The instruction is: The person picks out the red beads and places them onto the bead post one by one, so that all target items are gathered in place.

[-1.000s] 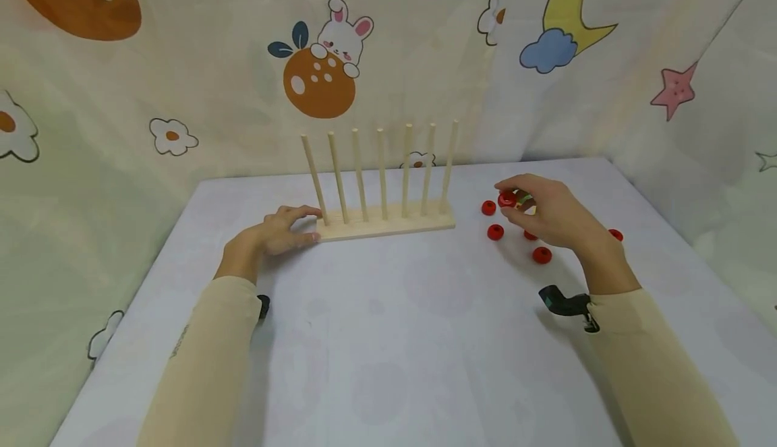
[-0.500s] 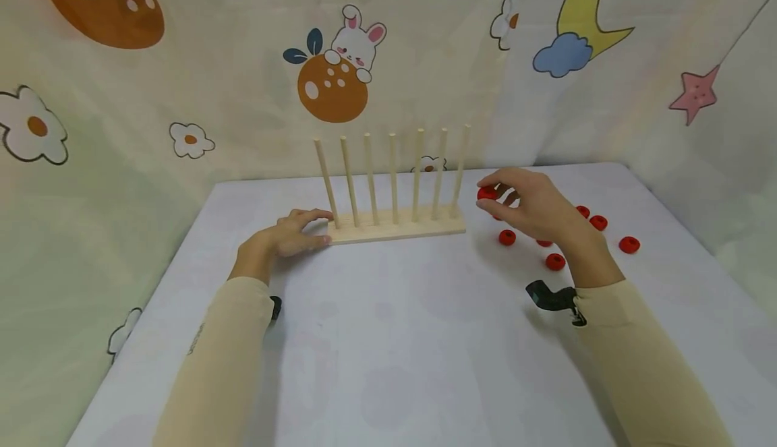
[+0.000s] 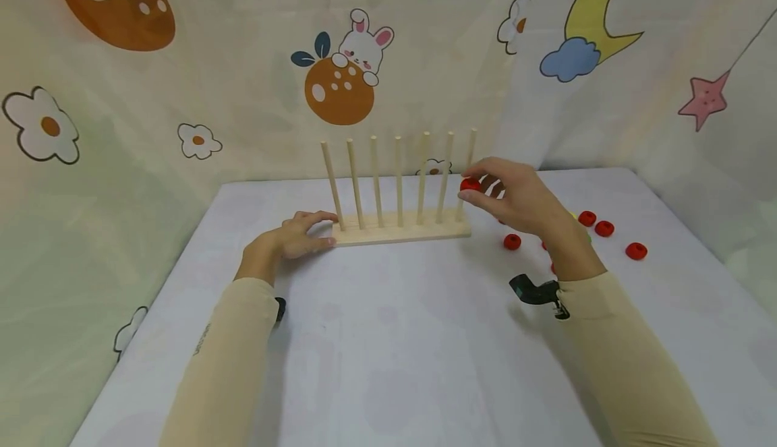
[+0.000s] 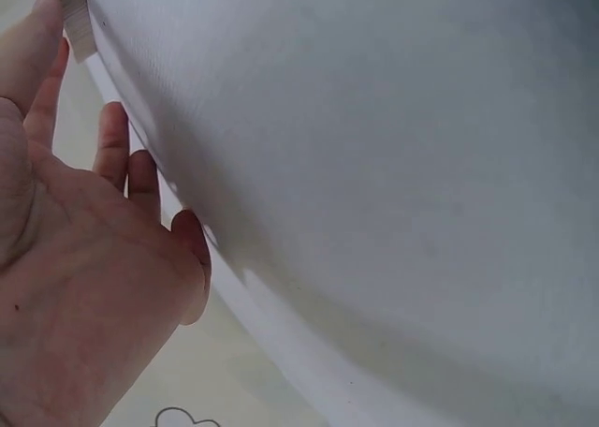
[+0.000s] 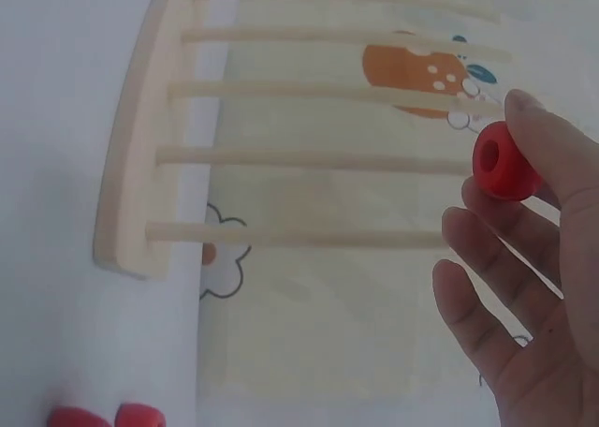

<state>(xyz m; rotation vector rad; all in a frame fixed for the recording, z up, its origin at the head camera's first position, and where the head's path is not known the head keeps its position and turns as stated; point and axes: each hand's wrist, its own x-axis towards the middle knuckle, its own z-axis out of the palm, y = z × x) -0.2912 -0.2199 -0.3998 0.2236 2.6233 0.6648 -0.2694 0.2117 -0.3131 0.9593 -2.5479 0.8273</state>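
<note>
A pale wooden peg rack (image 3: 400,232), a flat base with several upright dowels, stands near the back of the table. My left hand (image 3: 297,234) grips the base's left end between thumb and forefinger; in the left wrist view only a corner of the wood (image 4: 77,20) shows at the fingertips. Between thumb and fingers of my right hand (image 3: 516,194) is a red bead (image 5: 504,161) with a round hole, held up beside the upper part of the rightmost dowel (image 5: 299,235). In the right wrist view the hole faces the rack's base.
Several red beads (image 3: 636,251) lie scattered on the white table (image 3: 388,339) to the right, some partly hidden by the right wrist. Bits of yellow and green show behind that wrist. A printed cloth (image 3: 255,83) hangs close behind the rack.
My right hand has carried the red bead leftward from above the other beads to the rightmost dowel. The left hand stays at the rack's end; the head view has shifted slightly.
</note>
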